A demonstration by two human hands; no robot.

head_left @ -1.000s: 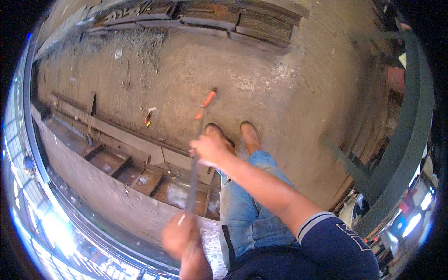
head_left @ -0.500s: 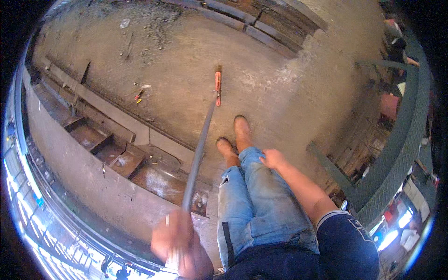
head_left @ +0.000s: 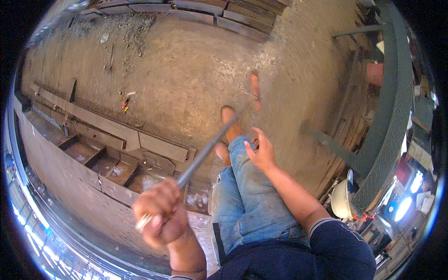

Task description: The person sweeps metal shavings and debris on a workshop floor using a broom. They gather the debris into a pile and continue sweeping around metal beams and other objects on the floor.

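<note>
My left hand [head_left: 161,212] is closed around the upper end of a long grey pole [head_left: 210,147]. From my fist the pole slants forward and to the right, down to a narrow orange head [head_left: 255,91] at floor level. Blur hides what kind of tool it is. My right hand [head_left: 262,150] holds nothing; its fingers are apart over my right knee.
Along the left runs a long steel structure with box-like compartments [head_left: 102,165]. Small red and yellow bits [head_left: 125,104] lie on the brown floor. Steel beams [head_left: 219,16] lie ahead. To the right stand a dark green metal frame [head_left: 385,102] and a cream hard hat [head_left: 342,198].
The pole's orange head has swung to the right, while my left hand shifted left and forward. My right hand moved slightly left and its fingers spread. My feet changed position, and the view turned.
</note>
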